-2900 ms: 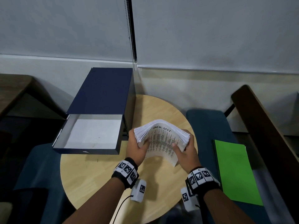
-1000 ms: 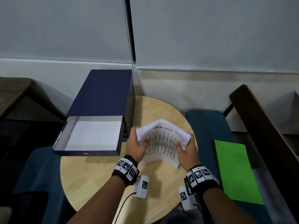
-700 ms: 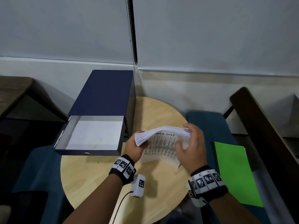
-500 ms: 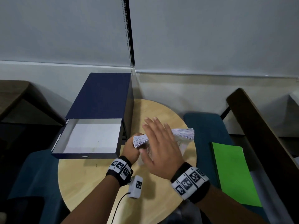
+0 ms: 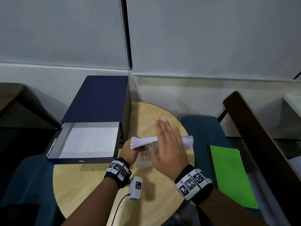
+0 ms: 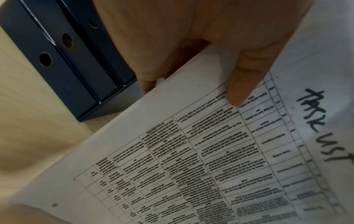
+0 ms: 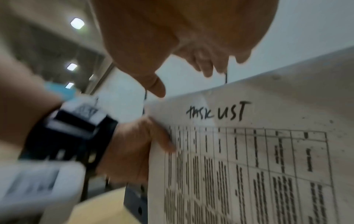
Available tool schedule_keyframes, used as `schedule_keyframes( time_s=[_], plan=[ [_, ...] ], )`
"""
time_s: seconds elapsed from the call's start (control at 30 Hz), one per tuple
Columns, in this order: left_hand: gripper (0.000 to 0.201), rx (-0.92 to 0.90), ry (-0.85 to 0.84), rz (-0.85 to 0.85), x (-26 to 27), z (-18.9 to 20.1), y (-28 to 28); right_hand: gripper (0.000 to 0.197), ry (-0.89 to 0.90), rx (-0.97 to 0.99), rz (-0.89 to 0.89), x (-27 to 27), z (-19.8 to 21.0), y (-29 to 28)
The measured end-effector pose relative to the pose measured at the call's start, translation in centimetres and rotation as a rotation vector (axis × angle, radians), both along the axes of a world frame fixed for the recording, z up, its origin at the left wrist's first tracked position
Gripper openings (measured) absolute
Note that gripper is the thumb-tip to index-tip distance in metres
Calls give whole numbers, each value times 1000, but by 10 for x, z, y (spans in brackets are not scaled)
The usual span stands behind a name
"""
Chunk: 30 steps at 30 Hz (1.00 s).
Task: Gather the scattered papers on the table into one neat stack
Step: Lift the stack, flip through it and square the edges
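Observation:
A thick stack of white papers [image 5: 187, 141] stands on its long edge on the round wooden table [image 5: 84, 180]. Its front sheet is a printed table headed "TASK LIST" [image 7: 249, 166]. My left hand [image 5: 130, 151] grips the stack's left end, with the thumb [image 6: 237, 91] pressed on the front sheet [image 6: 191, 151]. My right hand [image 5: 167, 141] is flat, fingers straight, over the stack's top edge. In the right wrist view its fingers [image 7: 206, 66] sit just above that edge, and I cannot tell if they touch it.
A dark blue box file [image 5: 97, 101] with its drawer [image 5: 88, 141] pulled open lies on the table's left, close to my left hand. A green folder [image 5: 231, 173] rests on the blue seat to the right. A dark wooden rail [image 5: 254, 128] runs further right.
My right hand let go of the stack's right end, rose and spread flat over the top edge. The fanned, curved papers now stand straighter on edge. My left hand kept its grip.

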State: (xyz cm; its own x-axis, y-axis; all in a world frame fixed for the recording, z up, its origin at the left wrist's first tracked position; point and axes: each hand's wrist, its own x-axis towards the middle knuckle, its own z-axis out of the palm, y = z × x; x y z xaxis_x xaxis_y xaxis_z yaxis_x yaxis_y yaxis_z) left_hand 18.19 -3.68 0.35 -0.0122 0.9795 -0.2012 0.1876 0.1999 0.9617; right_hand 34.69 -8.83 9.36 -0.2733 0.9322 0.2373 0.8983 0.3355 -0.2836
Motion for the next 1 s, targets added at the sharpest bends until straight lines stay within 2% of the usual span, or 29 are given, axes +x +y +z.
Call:
schedule_keyframes(
  time_s=[0.03, 0.13, 0.2, 0.3, 0.37, 0.47, 0.53, 0.6, 0.67, 0.7, 0.83, 0.93, 1.0],
  plan=[
    [22, -9, 4, -1, 0, 1, 0, 78, -1, 14, -28, 6, 2, 1],
    [24, -25, 19, 6, -4, 0, 2, 76, -170, -98, -31, 23, -9, -2],
    [19, -31, 43, -4, -3, 1, 0, 70, -148, -130, -72, 34, -14, 0],
    [21, -55, 35, 35, -3, 4, -2, 57, -55, -158, -171, 57, -14, 13],
    [22, -67, 58, 10, -1, 9, -3, 38, 116, -254, -180, 79, -17, 23],
    [23, -59, 54, 8, 0, 13, -3, 33, 555, -390, -213, 102, -24, 26],
    [22, -42, 10, 55, 0, 16, -2, 28, 732, -387, -255, 102, -31, 22],
    [30, -31, -19, 76, 2, 18, -2, 23, 877, -400, -291, 95, -43, 16],
    [24, -15, -18, 93, 7, 18, -6, 22, 985, -390, -303, 86, -56, 10],
    [23, -8, -10, 99, 10, 18, -9, 22, 1004, -380, -305, 80, -61, 8],
    [42, 68, 3, 133, 14, 14, -12, 20, 931, -264, -320, 64, -56, 8],
    [38, 152, -21, 147, 14, 21, -12, 21, 934, -134, -320, 61, -49, 9],
    [34, 189, 7, 136, 12, 18, -17, 24, 897, -129, -311, 63, -53, 5]
  ],
)
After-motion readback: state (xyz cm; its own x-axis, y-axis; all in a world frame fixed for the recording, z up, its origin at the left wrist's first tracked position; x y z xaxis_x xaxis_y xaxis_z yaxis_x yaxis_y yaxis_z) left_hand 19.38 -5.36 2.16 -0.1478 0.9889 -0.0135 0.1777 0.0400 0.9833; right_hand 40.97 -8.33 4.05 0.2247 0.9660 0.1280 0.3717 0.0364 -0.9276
